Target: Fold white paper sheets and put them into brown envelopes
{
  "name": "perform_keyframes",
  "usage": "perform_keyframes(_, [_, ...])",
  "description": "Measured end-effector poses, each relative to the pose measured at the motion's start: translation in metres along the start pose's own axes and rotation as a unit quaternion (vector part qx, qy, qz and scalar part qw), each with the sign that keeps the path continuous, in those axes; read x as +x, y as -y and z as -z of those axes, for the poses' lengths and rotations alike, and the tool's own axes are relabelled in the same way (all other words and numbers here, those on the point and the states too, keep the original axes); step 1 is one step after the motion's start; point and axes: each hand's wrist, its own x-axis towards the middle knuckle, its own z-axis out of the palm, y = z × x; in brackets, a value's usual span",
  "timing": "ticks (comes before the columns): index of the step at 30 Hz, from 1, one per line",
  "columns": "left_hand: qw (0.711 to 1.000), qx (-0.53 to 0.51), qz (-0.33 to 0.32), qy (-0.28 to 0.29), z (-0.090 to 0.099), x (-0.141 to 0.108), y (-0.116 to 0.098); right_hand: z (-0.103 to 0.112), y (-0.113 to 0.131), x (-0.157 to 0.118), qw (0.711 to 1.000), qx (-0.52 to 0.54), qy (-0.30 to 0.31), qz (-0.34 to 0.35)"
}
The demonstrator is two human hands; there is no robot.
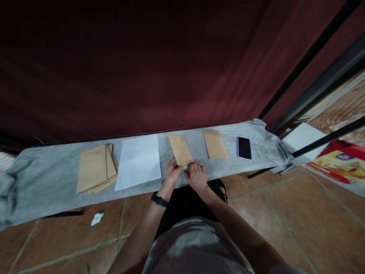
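Observation:
A brown paper envelope (180, 148) lies slightly tilted on the grey cloth in front of me. My left hand (172, 173) pinches its near left corner between thumb and fingers. At its near right corner my right hand (196, 175) has its fingers bent and pressed on the edge, where a small flap shows. To the right lies a second brown envelope (216, 144), apart from both hands. White paper sheets (139, 161) with a crease lie to the left of my left hand. Farther left is a pile of brown envelopes (92, 167), some fanned out.
A phone (244, 148) with a dark screen lies near the right end of the cloth-covered narrow table (51, 179). Behind it hangs a dark red curtain (171, 76). A red and yellow box (340, 163) stands at the right. Crumpled white paper (97, 218) is on the tiled floor.

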Motion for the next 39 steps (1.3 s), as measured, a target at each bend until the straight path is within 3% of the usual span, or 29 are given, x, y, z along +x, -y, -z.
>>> perform_keyframes(3, [0.999, -0.028, -0.024, 0.033, -0.008, -0.005, -0.013, 0.007, -0.005, 0.014, 0.980, 0.177, 0.016, -0.089])
perform_keyframes(7, [0.998, -0.039, -0.044, 0.039, -0.012, 0.000, -0.014, 0.007, -0.015, 0.028, 0.863, 0.447, 0.018, -0.236])
perform_keyframes(10, [1.000, -0.022, -0.007, 0.015, -0.012, 0.004, -0.002, 0.001, -0.016, 0.028, 0.809, 0.523, 0.036, -0.265])
perform_keyframes(15, [0.998, -0.032, 0.042, 0.041, -0.015, 0.004, 0.022, -0.005, -0.010, 0.020, 0.723, 0.625, 0.066, -0.288])
perform_keyframes(20, [0.998, -0.034, 0.035, 0.039, -0.017, 0.007, 0.031, -0.006, -0.011, 0.016, 0.691, 0.660, 0.099, -0.279])
perform_keyframes(23, [0.999, -0.019, 0.024, 0.036, -0.013, 0.013, 0.032, -0.006, -0.015, 0.011, 0.705, 0.648, 0.122, -0.262])
perform_keyframes(26, [0.999, 0.015, 0.015, 0.031, -0.005, 0.016, 0.031, -0.004, -0.021, 0.003, 0.744, 0.610, 0.126, -0.242])
perform_keyframes(28, [0.994, 0.102, -0.007, 0.032, 0.001, 0.015, 0.030, -0.002, -0.026, -0.005, 0.775, 0.580, 0.099, -0.229])
perform_keyframes(30, [0.973, 0.224, -0.038, 0.032, 0.005, 0.012, 0.029, 0.000, -0.034, -0.012, 0.853, 0.496, 0.049, -0.156])
perform_keyframes(32, [0.941, 0.328, -0.075, 0.020, 0.007, 0.007, 0.027, -0.001, -0.041, -0.019, 0.942, 0.333, 0.004, -0.027])
perform_keyframes(33, [0.924, 0.368, -0.101, 0.007, 0.006, 0.005, 0.025, -0.003, -0.045, -0.022, 0.969, 0.244, -0.010, 0.036])
perform_keyframes(36, [0.871, 0.441, -0.216, -0.012, -0.002, 0.007, 0.021, -0.011, -0.051, -0.028, 0.988, 0.100, -0.015, 0.120])
perform_keyframes(39, [0.823, 0.466, -0.319, 0.053, -0.017, 0.025, 0.019, -0.019, -0.054, -0.029, 0.989, 0.080, -0.014, 0.127])
